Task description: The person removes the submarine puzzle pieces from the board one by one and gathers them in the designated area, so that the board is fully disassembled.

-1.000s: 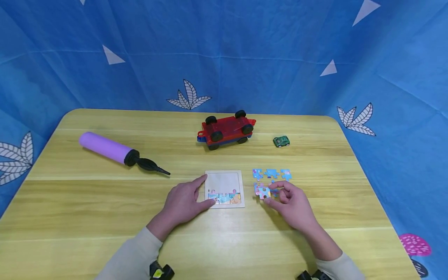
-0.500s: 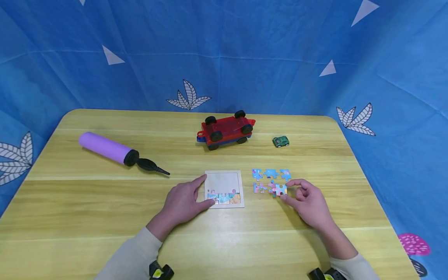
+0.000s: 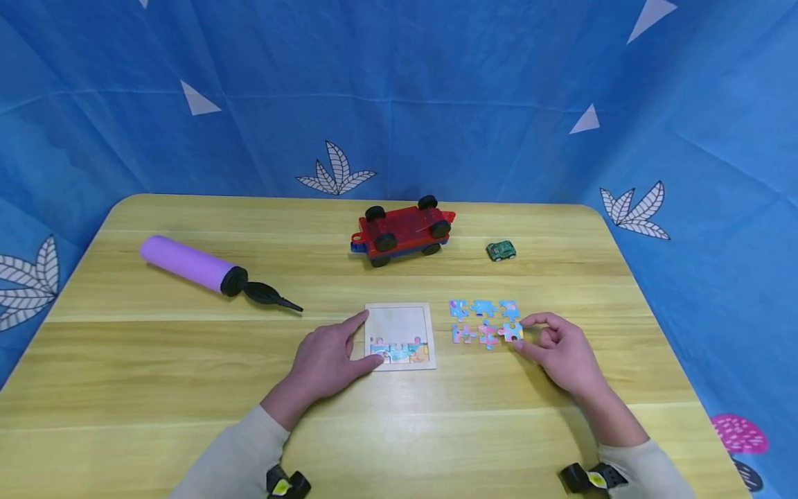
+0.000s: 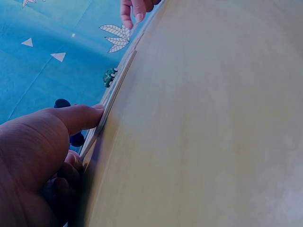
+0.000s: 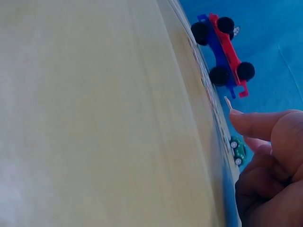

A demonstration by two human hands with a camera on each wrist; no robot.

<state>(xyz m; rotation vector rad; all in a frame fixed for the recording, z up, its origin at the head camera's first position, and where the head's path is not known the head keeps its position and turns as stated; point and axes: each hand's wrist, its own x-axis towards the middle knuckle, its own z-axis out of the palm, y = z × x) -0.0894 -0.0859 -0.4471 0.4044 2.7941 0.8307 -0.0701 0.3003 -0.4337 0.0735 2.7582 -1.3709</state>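
In the head view, my left hand (image 3: 325,364) rests at the left side of a small square puzzle tray (image 3: 400,305). Its index fingertip touches the upper left edge, and the thumb lies over the lower left corner. Joined puzzle pieces (image 3: 402,352) fill the tray's bottom strip. To the right, my right hand (image 3: 564,352) pinches a puzzle piece (image 3: 511,332) between thumb and index finger, at the right end of a row of loose pieces. In the right wrist view that piece (image 5: 228,103) appears edge-on at the fingertips, apart from the tabletop.
Loose puzzle pieces (image 3: 483,308) lie in two rows right of the tray. Behind them stands a small green toy car (image 3: 501,251). An overturned red and blue toy vehicle (image 3: 405,232) is at the back. A purple hand pump (image 3: 190,263) lies at the left.
My right hand has moved right with the pinched puzzle piece, from over the lower row's left pieces to that row's right end. The left hand and tray have stayed put.
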